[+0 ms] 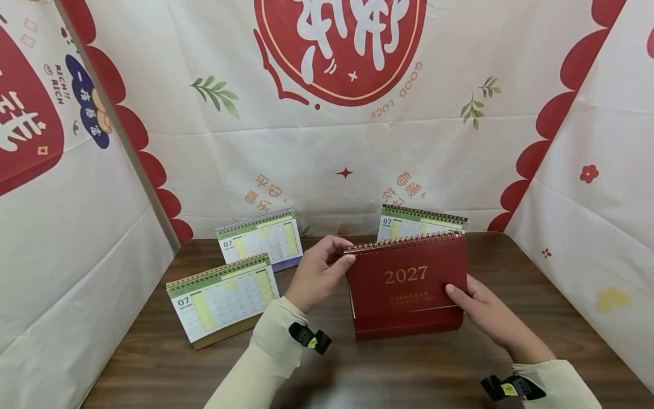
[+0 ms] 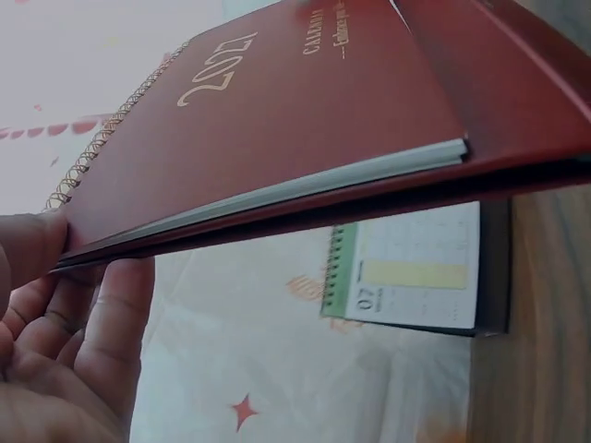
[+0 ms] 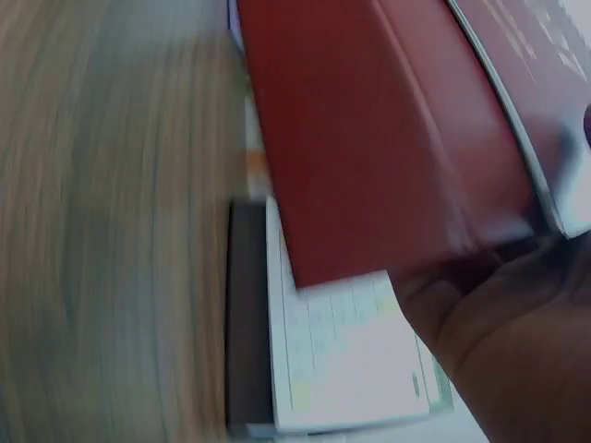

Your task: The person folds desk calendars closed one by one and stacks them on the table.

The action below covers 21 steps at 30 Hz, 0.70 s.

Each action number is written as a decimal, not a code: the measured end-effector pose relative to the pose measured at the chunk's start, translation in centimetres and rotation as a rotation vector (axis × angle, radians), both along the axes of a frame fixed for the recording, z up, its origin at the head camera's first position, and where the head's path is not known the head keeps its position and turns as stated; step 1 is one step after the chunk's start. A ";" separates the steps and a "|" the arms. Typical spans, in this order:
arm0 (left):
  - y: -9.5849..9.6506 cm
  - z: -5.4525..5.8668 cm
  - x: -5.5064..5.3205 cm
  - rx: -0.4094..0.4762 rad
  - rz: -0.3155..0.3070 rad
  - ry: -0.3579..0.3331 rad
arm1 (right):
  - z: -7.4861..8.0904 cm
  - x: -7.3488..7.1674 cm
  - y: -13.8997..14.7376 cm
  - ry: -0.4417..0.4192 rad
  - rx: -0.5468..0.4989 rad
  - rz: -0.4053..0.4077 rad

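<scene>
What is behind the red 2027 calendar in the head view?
Behind the red calendar stands another desk calendar, showing 07. Only its upper part, including the spiral binding, is visible; the red one covers its lower part there.

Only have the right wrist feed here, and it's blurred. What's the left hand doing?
Observer: In the head view, the left hand pinches the upper left corner of the red calendar.
Operator: What year is on its front?
Observer: The gold figures read 2027.
Operator: And the white-paged calendar behind it, what's the big number on the page?
Observer: It's 07, at the page's upper left in the head view.
</scene>
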State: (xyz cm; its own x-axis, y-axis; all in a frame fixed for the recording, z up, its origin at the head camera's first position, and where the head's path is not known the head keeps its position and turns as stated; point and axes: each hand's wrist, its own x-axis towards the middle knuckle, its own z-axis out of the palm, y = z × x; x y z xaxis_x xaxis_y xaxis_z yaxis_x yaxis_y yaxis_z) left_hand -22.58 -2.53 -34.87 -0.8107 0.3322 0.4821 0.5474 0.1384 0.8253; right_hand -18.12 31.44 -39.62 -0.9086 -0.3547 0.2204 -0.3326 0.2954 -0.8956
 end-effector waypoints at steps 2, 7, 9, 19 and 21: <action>-0.6 0.2 -0.1 0.012 0.014 -0.012 | 0.0 -0.1 -0.7 -0.043 -0.074 0.032; -1.5 0.3 -0.5 0.025 0.034 -0.056 | -0.6 -0.5 -2.2 -0.145 -0.244 0.056; -1.8 0.2 -0.7 0.033 0.044 -0.077 | -0.8 -0.7 -2.8 -0.165 -0.268 0.052; -2.4 -0.4 -1.9 0.140 0.136 -0.177 | -1.0 0.2 -6.2 -0.153 -0.240 -0.087; -2.5 -0.6 -2.0 0.178 0.139 -0.226 | -0.9 0.4 -6.7 -0.113 -0.216 -0.128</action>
State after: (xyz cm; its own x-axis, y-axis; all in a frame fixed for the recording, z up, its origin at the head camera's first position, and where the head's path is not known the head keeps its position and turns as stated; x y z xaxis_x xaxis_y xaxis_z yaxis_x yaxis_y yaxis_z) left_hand -24.54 -5.02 -35.47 -0.9356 0.1371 0.3252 0.3335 0.0420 0.9418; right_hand -17.76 24.75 -40.54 -0.9662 -0.1913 0.1729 -0.1989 0.1262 -0.9719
